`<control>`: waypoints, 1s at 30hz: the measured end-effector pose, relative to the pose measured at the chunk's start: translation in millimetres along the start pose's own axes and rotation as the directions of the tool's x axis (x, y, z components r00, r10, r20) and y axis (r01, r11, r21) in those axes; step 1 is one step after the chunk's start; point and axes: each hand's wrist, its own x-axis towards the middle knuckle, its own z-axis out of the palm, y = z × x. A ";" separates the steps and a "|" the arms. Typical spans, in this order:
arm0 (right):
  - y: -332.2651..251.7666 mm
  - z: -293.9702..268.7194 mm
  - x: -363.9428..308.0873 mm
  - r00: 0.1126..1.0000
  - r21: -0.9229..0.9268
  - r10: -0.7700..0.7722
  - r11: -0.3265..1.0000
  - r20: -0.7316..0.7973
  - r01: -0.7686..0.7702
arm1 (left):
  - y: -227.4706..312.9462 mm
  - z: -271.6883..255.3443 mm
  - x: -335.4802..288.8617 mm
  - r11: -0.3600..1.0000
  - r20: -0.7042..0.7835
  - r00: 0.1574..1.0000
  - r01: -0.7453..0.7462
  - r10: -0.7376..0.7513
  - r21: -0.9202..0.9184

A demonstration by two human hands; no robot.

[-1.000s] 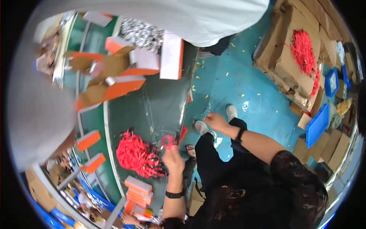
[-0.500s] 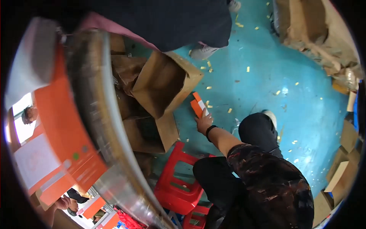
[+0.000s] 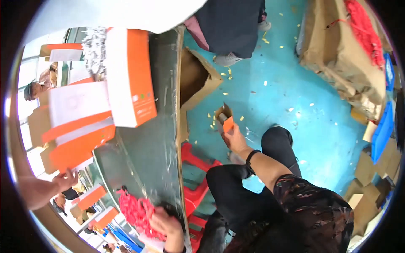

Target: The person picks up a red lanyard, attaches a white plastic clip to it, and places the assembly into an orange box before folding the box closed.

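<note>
At frame centre, my right hand (image 3: 234, 141) is gripping a small orange box (image 3: 228, 125) in closed fingers above the floor (image 3: 287, 97), while my left hand (image 3: 165, 223), lower left, is pressing curled fingers onto red cords (image 3: 136, 212) to steady them on the desk (image 3: 156, 147).

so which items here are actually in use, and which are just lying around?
In use:
right hand holding a small orange-and-brown box
left hand on the red cord bundle

Lying about:
orange-and-white cartons
open brown carton
red stool
paper scraps

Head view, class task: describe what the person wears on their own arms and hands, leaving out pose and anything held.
Both hands are bare, without gloves. The right hand has a black band at the wrist and a dark patterned sleeve higher up. The left hand shows a dark band at the wrist.
</note>
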 end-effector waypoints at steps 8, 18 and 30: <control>-166.9 -281.4 -111.0 0.961 0.330 -0.237 0.927 0.143 0.180 | 131.6 48.3 8.2 0.942 0.369 0.895 -0.313 0.249 0.122; -347.9 -359.6 -116.4 0.733 0.390 -0.589 0.798 0.341 0.459 | 233.8 -67.2 -48.3 0.977 0.013 0.978 -0.209 0.209 -0.035; -467.5 -168.9 41.2 0.516 0.292 -0.689 0.702 0.509 0.649 | 146.4 -108.9 -117.5 0.842 -0.197 0.888 0.293 -0.415 -0.453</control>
